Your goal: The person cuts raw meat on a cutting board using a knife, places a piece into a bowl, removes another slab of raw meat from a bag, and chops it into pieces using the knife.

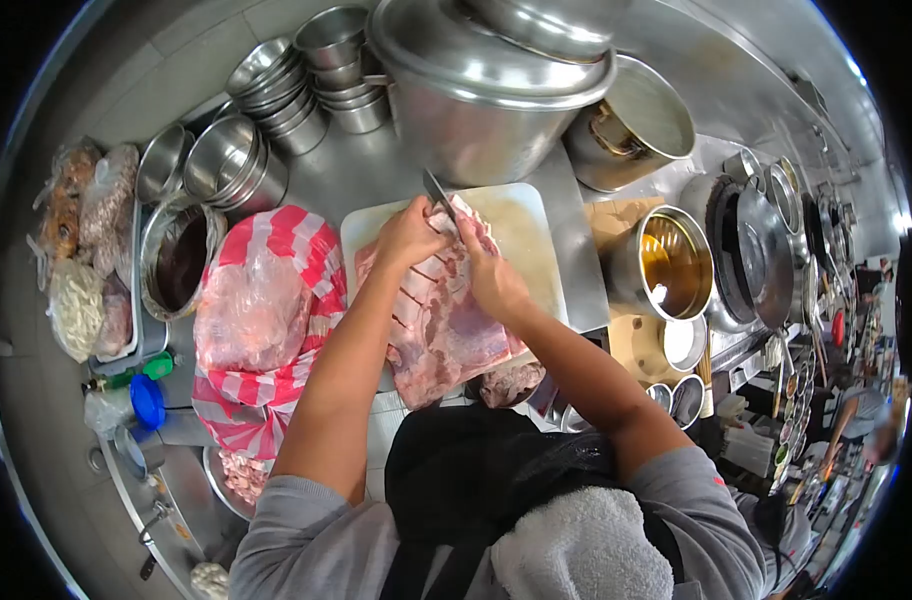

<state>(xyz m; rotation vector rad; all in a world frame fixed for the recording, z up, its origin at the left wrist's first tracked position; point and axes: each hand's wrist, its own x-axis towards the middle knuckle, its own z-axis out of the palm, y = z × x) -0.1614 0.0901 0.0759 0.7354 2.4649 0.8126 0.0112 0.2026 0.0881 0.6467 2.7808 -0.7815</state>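
Observation:
A large slab of raw meat with rib lines (441,325) lies on a white cutting board (531,225) and hangs over its near edge. At the slab's far end, my right hand (496,283) is closed on a knife (436,190), its forefinger stretched toward the blade. The handle is hidden by the hand. The blade points away and to the left. Just left of it, my left hand (412,235) grips the far edge of the meat, its fingers close to the blade.
Left of the board sits a red-and-white striped bag (321,250) with wrapped meat. A big lidded pot (486,120) and stacked steel containers (236,160) stand behind. To the right are a pot of yellow liquid (673,262) and black pans (761,255). A person (861,415) stands far right.

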